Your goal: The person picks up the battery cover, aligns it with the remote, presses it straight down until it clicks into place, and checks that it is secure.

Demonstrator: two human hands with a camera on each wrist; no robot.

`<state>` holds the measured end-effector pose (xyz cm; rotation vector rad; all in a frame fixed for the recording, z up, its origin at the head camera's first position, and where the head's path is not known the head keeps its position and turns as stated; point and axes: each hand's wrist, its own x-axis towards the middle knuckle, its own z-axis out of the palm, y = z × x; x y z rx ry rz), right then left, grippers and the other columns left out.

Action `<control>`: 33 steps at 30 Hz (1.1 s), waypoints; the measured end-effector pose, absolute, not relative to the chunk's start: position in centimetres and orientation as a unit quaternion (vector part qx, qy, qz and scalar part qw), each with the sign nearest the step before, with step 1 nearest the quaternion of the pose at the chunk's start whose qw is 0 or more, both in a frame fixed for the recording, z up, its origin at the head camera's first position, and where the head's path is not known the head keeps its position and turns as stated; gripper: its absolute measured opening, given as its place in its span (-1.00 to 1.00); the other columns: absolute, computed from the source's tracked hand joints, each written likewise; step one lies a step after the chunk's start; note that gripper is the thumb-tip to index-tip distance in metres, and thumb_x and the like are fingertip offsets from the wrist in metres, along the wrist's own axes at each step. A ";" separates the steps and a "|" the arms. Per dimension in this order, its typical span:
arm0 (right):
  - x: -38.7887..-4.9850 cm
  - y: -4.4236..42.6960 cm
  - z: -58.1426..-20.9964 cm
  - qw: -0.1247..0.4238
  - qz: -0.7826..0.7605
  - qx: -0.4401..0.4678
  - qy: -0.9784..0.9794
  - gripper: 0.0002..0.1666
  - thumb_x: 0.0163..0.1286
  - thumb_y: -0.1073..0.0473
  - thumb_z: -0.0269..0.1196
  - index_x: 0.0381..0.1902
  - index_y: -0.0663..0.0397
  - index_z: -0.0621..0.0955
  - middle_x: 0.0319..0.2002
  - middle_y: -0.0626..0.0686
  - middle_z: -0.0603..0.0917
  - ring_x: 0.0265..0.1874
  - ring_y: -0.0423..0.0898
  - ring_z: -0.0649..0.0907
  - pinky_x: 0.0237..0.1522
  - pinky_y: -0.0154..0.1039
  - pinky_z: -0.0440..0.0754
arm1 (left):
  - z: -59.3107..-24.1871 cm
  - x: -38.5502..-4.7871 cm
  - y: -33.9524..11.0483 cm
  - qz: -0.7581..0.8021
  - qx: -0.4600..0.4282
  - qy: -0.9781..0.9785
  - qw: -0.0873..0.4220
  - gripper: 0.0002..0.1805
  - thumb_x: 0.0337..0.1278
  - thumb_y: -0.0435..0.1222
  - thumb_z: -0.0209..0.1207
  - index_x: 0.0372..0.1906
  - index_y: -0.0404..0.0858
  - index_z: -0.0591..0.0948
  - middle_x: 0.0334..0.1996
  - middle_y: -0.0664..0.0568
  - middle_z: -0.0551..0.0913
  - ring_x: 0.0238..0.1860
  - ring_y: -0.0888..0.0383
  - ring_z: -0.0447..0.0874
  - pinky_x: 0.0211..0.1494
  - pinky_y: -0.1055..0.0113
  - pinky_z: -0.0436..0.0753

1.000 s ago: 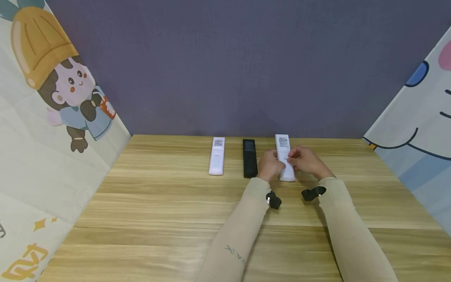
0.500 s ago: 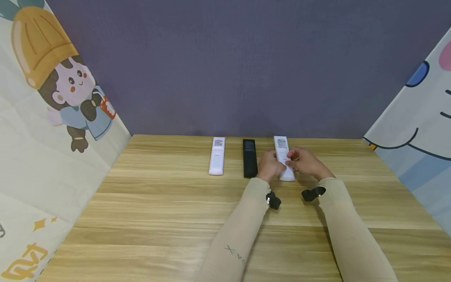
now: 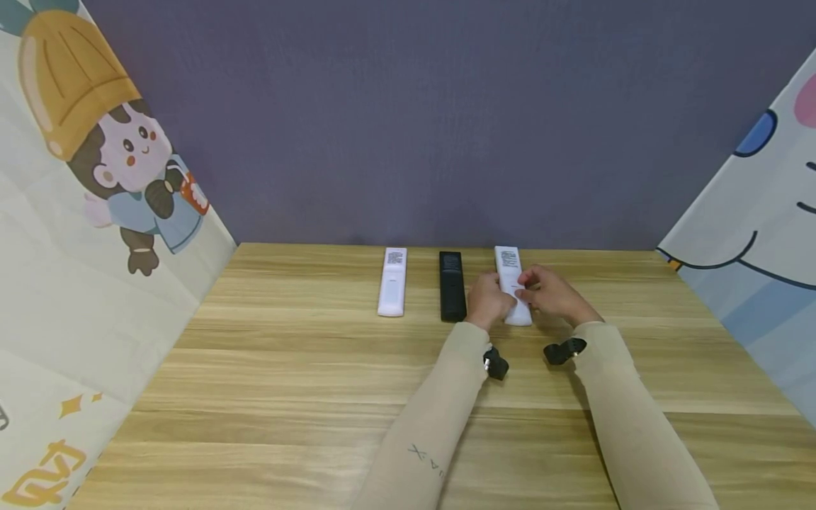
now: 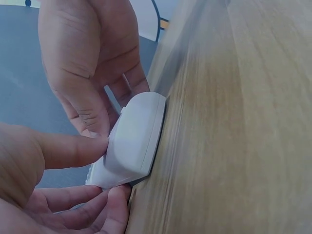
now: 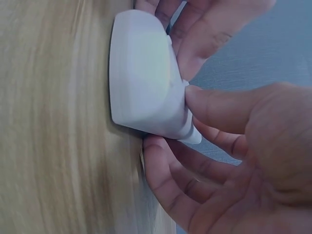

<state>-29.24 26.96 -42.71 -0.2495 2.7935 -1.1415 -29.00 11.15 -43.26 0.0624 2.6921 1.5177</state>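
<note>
A white remote control (image 3: 508, 261) lies back side up near the table's far edge, a printed label on its far end. My left hand (image 3: 489, 299) grips its left side, the thumb on the back and the fingers along the edge, as the left wrist view shows. From the other side my right hand (image 3: 553, 292) holds it, its thumb (image 5: 219, 107) on the back near the left thumb and its fingers at the side by the tabletop. In the right wrist view the rounded near end of the remote (image 5: 144, 68) faces the camera. The thumbs hide part of its back.
Left of the hands lies a black remote control (image 3: 452, 287), also label side up. Farther left is another white remote control (image 3: 392, 283). All sit on a wooden table (image 3: 287, 368) against a dark grey-blue partition (image 3: 408, 127). Cartoon-printed cloths (image 3: 115, 184) flank both sides.
The held white remote's far end has shifted slightly left and toward me, so the remote has moved a little. Both hands stay almost in place on it.
</note>
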 end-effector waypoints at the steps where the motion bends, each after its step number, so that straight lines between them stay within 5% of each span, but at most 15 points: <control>1: -29.2 26.9 -42.7 0.058 -0.378 -0.080 0.920 -0.71 0.49 0.29 0.19 0.05 0.37 0.43 0.07 0.43 0.56 -0.22 0.02 0.64 -0.34 -0.30 0.59 | -43.3 -29.0 11.2 0.487 0.021 0.873 0.024 -0.78 -0.03 -0.42 0.39 -0.20 -0.23 0.75 -0.37 0.03 0.75 -0.40 0.16 0.54 -0.36 0.38 0.52; 33: -29.3 26.9 -43.0 0.067 -0.393 -0.053 0.916 -0.68 0.48 0.26 0.21 0.06 0.36 0.44 0.15 0.44 0.53 -0.16 0.06 0.66 -0.24 -0.26 0.69 | -43.0 -28.8 11.3 0.461 0.020 0.886 0.031 -0.81 0.04 -0.43 0.36 -0.19 -0.28 0.74 -0.34 -0.01 0.74 -0.41 0.16 0.53 -0.42 0.39 0.51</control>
